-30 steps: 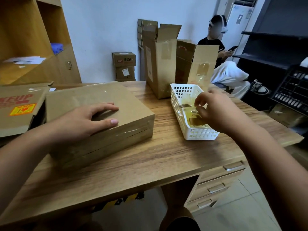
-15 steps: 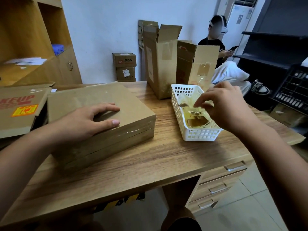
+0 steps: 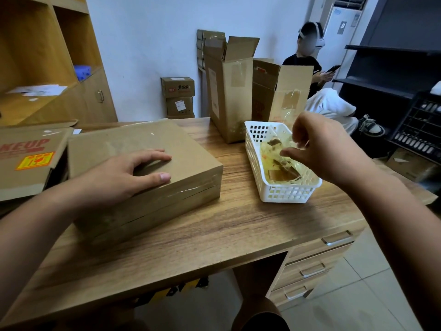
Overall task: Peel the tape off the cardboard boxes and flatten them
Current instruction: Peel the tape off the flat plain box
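Wood-grain desk with drawers (image 3: 238,230), seen from above. Closed, flat brown cardboard box (image 3: 186,161) lies left of centre, a clear tape band (image 3: 191,187) along its front side; left hand (image 3: 124,173) rests on its lid, fingers extended and spread, gripping nothing. White plastic lattice basket (image 3: 281,194), near the box's right, holds crumpled clear and brown peeled tape (image 3: 279,168). Right hand (image 3: 322,151) hovers over the basket, fingers curled; whether they pinch a tape strip cannot be told. Two tall open cardboard boxes (image 3: 229,96) stand behind
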`<state>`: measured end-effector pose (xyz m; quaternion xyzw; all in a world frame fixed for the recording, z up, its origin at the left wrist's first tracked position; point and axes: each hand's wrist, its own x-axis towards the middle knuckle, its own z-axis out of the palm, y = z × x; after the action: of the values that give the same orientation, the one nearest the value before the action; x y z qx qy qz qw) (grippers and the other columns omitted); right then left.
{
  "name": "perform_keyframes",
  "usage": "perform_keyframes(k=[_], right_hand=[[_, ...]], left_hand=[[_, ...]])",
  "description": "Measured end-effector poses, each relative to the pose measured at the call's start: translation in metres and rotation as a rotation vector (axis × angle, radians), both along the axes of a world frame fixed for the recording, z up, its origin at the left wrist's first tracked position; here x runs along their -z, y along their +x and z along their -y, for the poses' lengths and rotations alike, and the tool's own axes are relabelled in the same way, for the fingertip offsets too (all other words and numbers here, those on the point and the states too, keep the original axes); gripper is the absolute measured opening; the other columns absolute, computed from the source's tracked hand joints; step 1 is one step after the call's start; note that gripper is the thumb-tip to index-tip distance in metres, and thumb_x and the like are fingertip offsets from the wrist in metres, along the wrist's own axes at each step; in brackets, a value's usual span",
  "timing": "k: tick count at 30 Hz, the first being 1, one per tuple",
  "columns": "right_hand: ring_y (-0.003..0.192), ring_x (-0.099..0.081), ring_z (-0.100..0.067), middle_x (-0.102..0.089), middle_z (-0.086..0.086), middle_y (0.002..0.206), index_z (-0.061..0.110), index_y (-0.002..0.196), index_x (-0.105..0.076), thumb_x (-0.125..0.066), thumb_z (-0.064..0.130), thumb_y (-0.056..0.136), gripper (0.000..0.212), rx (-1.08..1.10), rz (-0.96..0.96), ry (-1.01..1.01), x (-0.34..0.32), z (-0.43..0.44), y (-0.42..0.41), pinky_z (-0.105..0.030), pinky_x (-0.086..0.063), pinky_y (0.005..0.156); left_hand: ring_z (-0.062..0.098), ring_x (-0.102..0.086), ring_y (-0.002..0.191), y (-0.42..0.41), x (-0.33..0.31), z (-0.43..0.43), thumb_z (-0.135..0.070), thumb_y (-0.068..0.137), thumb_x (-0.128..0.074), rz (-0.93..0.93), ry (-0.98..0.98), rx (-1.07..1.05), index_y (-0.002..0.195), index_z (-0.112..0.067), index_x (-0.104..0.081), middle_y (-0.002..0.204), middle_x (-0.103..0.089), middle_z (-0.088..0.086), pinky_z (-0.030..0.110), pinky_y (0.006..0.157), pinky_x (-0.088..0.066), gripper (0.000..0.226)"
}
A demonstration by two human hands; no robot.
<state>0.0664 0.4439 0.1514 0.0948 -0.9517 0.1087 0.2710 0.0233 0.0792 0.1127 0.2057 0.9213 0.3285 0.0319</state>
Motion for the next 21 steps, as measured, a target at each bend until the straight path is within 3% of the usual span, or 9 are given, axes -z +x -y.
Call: perform_keyframes(k=[4, 8, 13, 17, 21], right_hand=[[0.083, -0.058, -0.018, -0.06, 0.003, 0.088, 0.015, 0.088, -0.061, -0.081, 0.031, 0.082, 0.026, -0.017, -0.032, 0.021, 0.0021, -0.0058, -0.0026, -0.029, -0.041, 0.072], [0.084, -0.054, -0.014, -0.059, 0.004, 0.088, 0.019, 0.085, -0.068, -0.065, 0.044, 0.093, 0.027, -0.028, -0.054, -0.023, 0.0023, -0.0051, -0.0033, -0.029, -0.038, 0.073], [0.07, -0.062, -0.018, -0.063, 0.003, 0.072, 0.012, 0.079, -0.065, -0.069, 0.033, 0.093, 0.025, 0.053, -0.082, -0.085, 0.0009, -0.0047, -0.0048, -0.028, -0.043, 0.061], [0.068, -0.06, -0.009, -0.061, 0.007, 0.072, 0.015, 0.086, -0.052, -0.078, 0.02, 0.085, 0.027, 0.055, -0.064, -0.161, 0.0024, -0.0031, -0.0029, -0.023, -0.045, 0.057], [0.074, -0.06, -0.007, -0.061, 0.008, 0.083, 0.018, 0.097, -0.059, -0.081, 0.017, 0.083, 0.026, 0.002, -0.078, -0.136, 0.003, -0.0044, -0.005, -0.027, -0.05, 0.067]], left_hand=[[-0.003, -0.039, 0.128, -0.0017, 0.0015, 0.0015, -0.062, 0.075, -0.059, -0.005, -0.001, 0.001, 0.127, -0.049, -0.058, 0.143, -0.04, -0.034, 0.023, 0.104, -0.028, 0.054], [-0.005, -0.038, 0.126, -0.0019, 0.0018, 0.0015, -0.062, 0.076, -0.059, -0.001, 0.001, 0.002, 0.126, -0.05, -0.057, 0.142, -0.04, -0.035, 0.022, 0.103, -0.027, 0.052], [-0.002, -0.038, 0.129, -0.0013, 0.0007, 0.0016, -0.064, 0.075, -0.057, -0.009, -0.019, 0.001, 0.13, -0.05, -0.056, 0.144, -0.038, -0.036, 0.025, 0.104, -0.028, 0.057], [-0.003, -0.036, 0.129, -0.0019, 0.0009, 0.0028, -0.066, 0.075, -0.057, 0.004, -0.018, 0.008, 0.127, -0.052, -0.056, 0.146, -0.038, -0.035, 0.025, 0.105, -0.028, 0.054], [-0.004, -0.038, 0.129, -0.0014, 0.0014, 0.0022, -0.065, 0.074, -0.059, -0.003, -0.005, 0.004, 0.126, -0.051, -0.057, 0.143, -0.04, -0.036, 0.022, 0.104, -0.027, 0.055]])
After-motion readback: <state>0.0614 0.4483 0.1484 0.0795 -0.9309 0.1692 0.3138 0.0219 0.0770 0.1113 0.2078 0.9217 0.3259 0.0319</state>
